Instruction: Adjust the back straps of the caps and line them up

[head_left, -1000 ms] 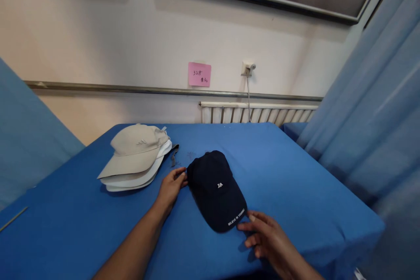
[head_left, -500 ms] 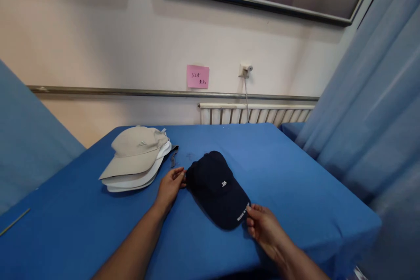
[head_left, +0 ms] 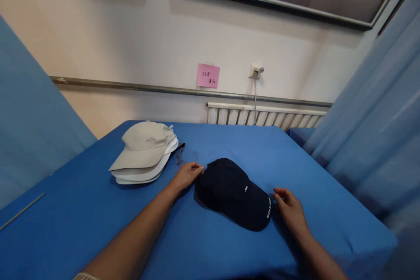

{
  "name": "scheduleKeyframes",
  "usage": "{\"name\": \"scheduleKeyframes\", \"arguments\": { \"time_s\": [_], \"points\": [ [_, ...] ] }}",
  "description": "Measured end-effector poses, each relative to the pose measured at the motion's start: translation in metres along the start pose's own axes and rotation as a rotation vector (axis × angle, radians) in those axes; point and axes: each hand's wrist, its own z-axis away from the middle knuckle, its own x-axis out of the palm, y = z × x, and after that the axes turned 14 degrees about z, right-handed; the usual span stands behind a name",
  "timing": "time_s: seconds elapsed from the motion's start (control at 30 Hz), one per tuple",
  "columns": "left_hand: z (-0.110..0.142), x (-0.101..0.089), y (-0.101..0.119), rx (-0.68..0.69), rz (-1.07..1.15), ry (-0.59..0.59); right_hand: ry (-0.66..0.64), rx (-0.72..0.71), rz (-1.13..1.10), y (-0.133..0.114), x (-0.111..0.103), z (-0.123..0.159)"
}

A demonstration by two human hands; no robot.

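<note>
A dark navy baseball cap [head_left: 229, 188] lies crown up on the blue cloth, its brim with white lettering turned toward the lower right. My left hand [head_left: 188, 176] is at the back edge of the crown, thumb and fingers closed on it. Just beyond the brim's right edge is my right hand [head_left: 291, 211], with loosely curled fingers apart and no visible hold on the brim. To the left sits a stack of caps, a beige cap [head_left: 144, 142] on top of white caps [head_left: 144, 176].
Blue cloth covers the table [head_left: 183, 245]. A dark strap [head_left: 180, 153] sticks out behind the cap stack. A thin stick [head_left: 22, 211] lies at the far left. Blue curtains [head_left: 370, 131] hang on both sides. A radiator [head_left: 262, 114] and a plugged-in cord line the wall.
The navy cap has turned, its brim swinging right and up. My right hand has let go of the brim edge and shifted right. The view has shifted slightly left.
</note>
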Motion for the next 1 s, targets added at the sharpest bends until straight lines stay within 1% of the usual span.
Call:
{"name": "scheduleKeyframes", "arguments": {
  "time_s": [0.07,0.13,0.2,0.37,0.5,0.6,0.73,0.87,1.0],
  "points": [
    [-0.002,0.001,0.001,-0.038,0.037,-0.027,-0.019,-0.066,0.007,0.000,0.006,0.000],
    [-0.003,0.001,0.001,-0.092,0.080,-0.054,-0.052,-0.100,0.015,0.001,0.010,-0.001],
    [-0.003,-0.001,0.001,-0.143,0.114,-0.072,-0.078,-0.109,0.030,0.003,0.011,-0.002],
    [-0.004,-0.003,0.000,-0.207,0.157,-0.058,-0.074,-0.099,0.080,0.008,0.009,-0.002],
    [-0.004,-0.001,0.001,-0.263,0.240,-0.072,-0.092,-0.101,0.212,0.005,0.007,0.003],
    [-0.004,-0.007,0.003,-0.306,0.357,-0.086,-0.104,-0.123,0.311,0.000,0.006,0.008],
    [-0.002,-0.019,0.006,-0.362,0.501,-0.103,-0.120,-0.143,0.324,-0.004,0.005,0.010],
    [0.000,-0.019,0.003,-0.369,0.542,-0.065,-0.105,-0.148,0.357,-0.006,0.006,0.009],
    [0.000,-0.019,0.000,-0.281,0.522,0.053,-0.050,-0.112,0.295,-0.010,0.006,0.012]
  ]
}}
